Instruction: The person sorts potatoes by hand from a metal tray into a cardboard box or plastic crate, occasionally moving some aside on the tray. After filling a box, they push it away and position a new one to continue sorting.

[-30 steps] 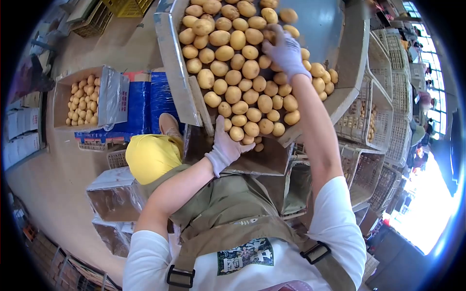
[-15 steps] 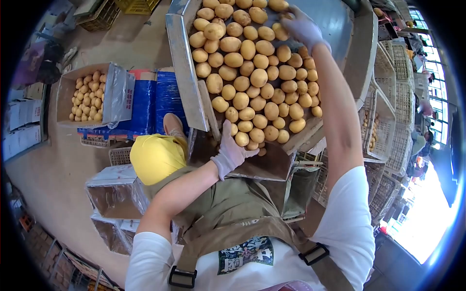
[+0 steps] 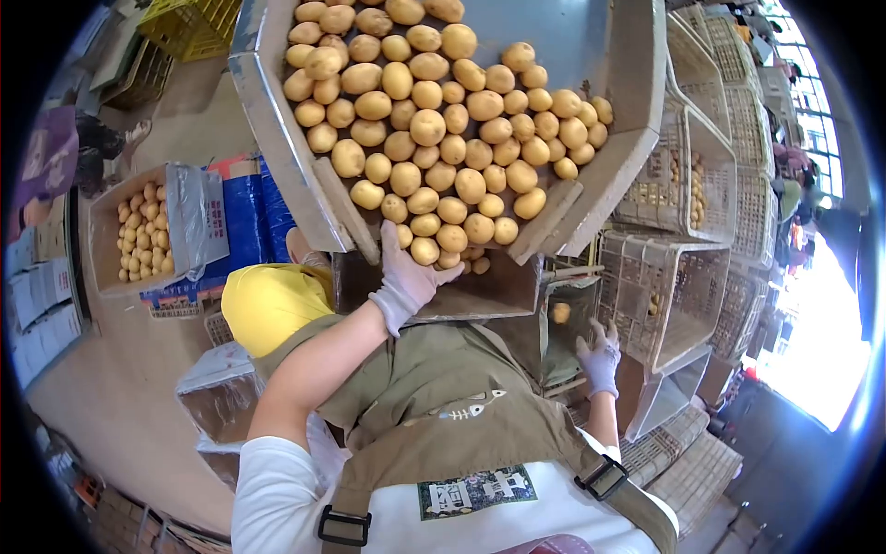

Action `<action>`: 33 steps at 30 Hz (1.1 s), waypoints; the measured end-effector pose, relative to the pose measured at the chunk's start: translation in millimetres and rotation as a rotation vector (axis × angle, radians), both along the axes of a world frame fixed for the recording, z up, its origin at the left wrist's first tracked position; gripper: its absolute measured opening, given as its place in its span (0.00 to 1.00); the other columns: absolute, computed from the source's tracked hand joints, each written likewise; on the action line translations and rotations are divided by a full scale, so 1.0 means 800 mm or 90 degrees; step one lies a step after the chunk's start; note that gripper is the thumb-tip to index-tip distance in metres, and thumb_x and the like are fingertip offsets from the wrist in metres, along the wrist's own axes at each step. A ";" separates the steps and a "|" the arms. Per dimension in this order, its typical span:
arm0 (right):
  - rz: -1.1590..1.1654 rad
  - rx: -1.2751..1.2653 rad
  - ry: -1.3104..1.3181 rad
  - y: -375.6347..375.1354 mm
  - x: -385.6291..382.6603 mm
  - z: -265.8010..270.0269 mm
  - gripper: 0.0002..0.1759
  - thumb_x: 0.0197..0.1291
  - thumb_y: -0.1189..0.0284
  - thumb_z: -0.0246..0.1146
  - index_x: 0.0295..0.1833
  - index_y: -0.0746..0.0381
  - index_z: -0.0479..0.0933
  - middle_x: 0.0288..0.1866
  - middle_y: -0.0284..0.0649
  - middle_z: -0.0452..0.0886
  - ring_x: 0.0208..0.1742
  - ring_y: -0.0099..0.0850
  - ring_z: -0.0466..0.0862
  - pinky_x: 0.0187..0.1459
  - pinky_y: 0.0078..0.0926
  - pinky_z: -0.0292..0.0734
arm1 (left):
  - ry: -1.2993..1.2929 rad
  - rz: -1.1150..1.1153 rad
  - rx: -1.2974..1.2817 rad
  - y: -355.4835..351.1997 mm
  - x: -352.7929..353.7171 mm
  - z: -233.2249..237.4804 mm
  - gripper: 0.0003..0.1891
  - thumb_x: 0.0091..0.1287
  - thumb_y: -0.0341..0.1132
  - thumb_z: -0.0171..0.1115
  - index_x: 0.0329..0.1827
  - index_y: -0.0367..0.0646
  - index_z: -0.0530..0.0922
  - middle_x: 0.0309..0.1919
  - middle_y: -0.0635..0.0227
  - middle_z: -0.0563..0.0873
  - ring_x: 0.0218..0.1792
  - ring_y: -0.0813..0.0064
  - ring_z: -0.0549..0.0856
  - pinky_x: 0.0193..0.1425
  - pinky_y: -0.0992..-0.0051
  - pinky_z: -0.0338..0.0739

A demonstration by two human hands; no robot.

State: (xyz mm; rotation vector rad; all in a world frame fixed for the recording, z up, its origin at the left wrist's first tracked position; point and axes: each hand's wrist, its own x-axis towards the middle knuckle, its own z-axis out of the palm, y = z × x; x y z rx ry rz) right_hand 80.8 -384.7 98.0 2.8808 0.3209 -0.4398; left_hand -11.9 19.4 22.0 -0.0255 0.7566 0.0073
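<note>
Many potatoes (image 3: 427, 127) lie on the metal sorting chute (image 3: 563, 46), crowded toward its narrow lower mouth. At that mouth is my left hand (image 3: 408, 280), in a pale work glove, thumb and fingers spread against the lowest potatoes without gripping one. Below it, a cardboard box (image 3: 489, 300) stands under the chute with some potatoes near its far side. My right hand (image 3: 600, 358), gloved too, is off to the right with fingers apart and nothing in them. Beside it, a single potato (image 3: 560, 312) shows over the opening of a dark green sack (image 3: 574, 346).
At left, a lined box (image 3: 198, 217) full of potatoes sits on blue wrapped material (image 3: 247, 208). Plastic crates (image 3: 678, 286) are stacked at right, some holding potatoes. Empty lined boxes (image 3: 217, 397) stand lower left. Another person (image 3: 55, 166) is at the far left.
My right hand has left the potatoes on the upper chute and come down to the right, beside the sack. A potato now shows there. My left hand stays at the mouth; the view has shifted.
</note>
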 end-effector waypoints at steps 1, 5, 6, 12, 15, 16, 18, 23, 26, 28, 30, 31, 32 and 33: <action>0.030 0.089 -0.056 -0.006 0.007 -0.011 0.27 0.59 0.65 0.67 0.66 0.51 0.77 0.70 0.55 0.73 0.68 0.57 0.75 0.67 0.53 0.70 | -0.031 0.000 0.074 -0.002 -0.002 0.007 0.43 0.65 0.78 0.43 0.77 0.62 0.62 0.77 0.68 0.66 0.73 0.53 0.69 0.66 0.35 0.68; 0.192 0.440 -0.222 0.148 0.075 0.028 0.19 0.63 0.80 0.63 0.60 0.61 0.81 0.60 0.48 0.82 0.62 0.47 0.80 0.62 0.41 0.75 | -0.323 0.025 0.479 -0.011 -0.016 -0.051 0.42 0.66 0.77 0.43 0.77 0.62 0.62 0.76 0.69 0.67 0.73 0.54 0.70 0.63 0.37 0.71; 0.160 0.494 -0.201 0.201 0.079 0.045 0.20 0.62 0.80 0.64 0.60 0.60 0.81 0.59 0.45 0.83 0.60 0.45 0.81 0.59 0.40 0.75 | -0.381 0.037 0.532 -0.013 -0.016 -0.061 0.42 0.66 0.77 0.43 0.77 0.62 0.62 0.75 0.69 0.67 0.73 0.55 0.70 0.63 0.37 0.73; 0.392 0.240 -0.062 0.394 0.172 -0.003 0.26 0.63 0.70 0.59 0.68 0.50 0.73 0.66 0.50 0.77 0.44 0.49 0.87 0.47 0.42 0.83 | -0.075 0.005 0.019 -0.002 -0.006 -0.014 0.41 0.67 0.75 0.43 0.75 0.61 0.64 0.73 0.68 0.70 0.69 0.57 0.74 0.57 0.43 0.81; 0.418 0.133 -0.029 0.431 0.207 -0.009 0.27 0.62 0.66 0.59 0.69 0.44 0.74 0.63 0.49 0.77 0.58 0.48 0.83 0.56 0.45 0.80 | -0.071 0.011 0.028 -0.004 -0.006 -0.015 0.42 0.66 0.76 0.43 0.75 0.59 0.64 0.73 0.67 0.71 0.68 0.56 0.75 0.56 0.43 0.80; 0.406 0.121 0.020 0.438 0.212 0.001 0.25 0.63 0.65 0.59 0.68 0.44 0.75 0.61 0.49 0.78 0.57 0.48 0.83 0.55 0.43 0.81 | -0.068 0.009 0.029 -0.005 -0.006 -0.017 0.42 0.66 0.76 0.43 0.75 0.59 0.64 0.73 0.67 0.71 0.68 0.56 0.75 0.56 0.43 0.80; 0.380 0.293 0.038 0.430 0.202 0.013 0.23 0.62 0.69 0.61 0.64 0.46 0.77 0.59 0.47 0.78 0.56 0.48 0.83 0.56 0.44 0.80 | -0.063 0.006 0.007 -0.005 -0.008 -0.019 0.42 0.66 0.75 0.42 0.76 0.59 0.63 0.74 0.66 0.69 0.70 0.53 0.73 0.60 0.39 0.76; 0.448 0.627 -0.198 0.261 0.091 0.049 0.28 0.50 0.86 0.66 0.60 0.60 0.80 0.57 0.49 0.79 0.54 0.48 0.82 0.54 0.35 0.79 | -0.074 0.044 0.009 -0.002 -0.009 -0.013 0.38 0.70 0.71 0.42 0.77 0.60 0.61 0.77 0.68 0.64 0.75 0.53 0.69 0.64 0.33 0.71; 0.161 0.437 -0.135 0.109 0.031 0.010 0.25 0.50 0.84 0.66 0.57 0.61 0.82 0.57 0.51 0.79 0.61 0.48 0.79 0.59 0.43 0.76 | -0.067 0.030 0.031 -0.004 -0.006 -0.006 0.42 0.67 0.74 0.44 0.77 0.57 0.61 0.75 0.65 0.66 0.72 0.50 0.71 0.64 0.35 0.71; 0.141 0.354 -0.144 0.078 0.013 0.004 0.24 0.51 0.84 0.64 0.57 0.62 0.82 0.58 0.51 0.80 0.61 0.48 0.79 0.60 0.44 0.76 | -0.059 0.024 0.046 -0.002 0.000 -0.002 0.44 0.65 0.76 0.45 0.77 0.56 0.62 0.74 0.63 0.67 0.71 0.49 0.72 0.65 0.36 0.71; 0.208 0.376 -0.161 0.121 0.018 0.019 0.24 0.53 0.84 0.63 0.58 0.62 0.82 0.58 0.51 0.81 0.60 0.48 0.80 0.60 0.44 0.76 | -0.045 0.020 0.062 -0.001 0.003 0.000 0.45 0.64 0.77 0.45 0.76 0.57 0.62 0.74 0.64 0.68 0.70 0.50 0.72 0.65 0.37 0.71; 0.282 0.431 -0.173 0.187 0.028 0.044 0.24 0.54 0.84 0.62 0.58 0.62 0.82 0.58 0.50 0.82 0.59 0.48 0.81 0.59 0.43 0.76 | -0.033 0.012 0.065 -0.005 -0.001 0.002 0.45 0.64 0.77 0.45 0.76 0.57 0.63 0.74 0.64 0.68 0.70 0.51 0.73 0.66 0.37 0.70; 0.314 0.555 -0.122 0.229 0.039 0.041 0.24 0.54 0.84 0.61 0.58 0.61 0.82 0.57 0.47 0.83 0.54 0.47 0.84 0.57 0.40 0.77 | -0.027 0.007 0.072 -0.006 -0.001 0.002 0.45 0.63 0.77 0.45 0.75 0.57 0.63 0.74 0.64 0.68 0.70 0.51 0.73 0.66 0.37 0.70; 0.419 0.542 -0.124 0.281 0.050 0.049 0.24 0.52 0.84 0.63 0.58 0.61 0.83 0.57 0.47 0.83 0.50 0.45 0.85 0.52 0.39 0.80 | -0.022 0.006 0.076 -0.008 0.000 0.001 0.45 0.63 0.78 0.45 0.75 0.57 0.63 0.74 0.65 0.69 0.70 0.52 0.73 0.66 0.37 0.70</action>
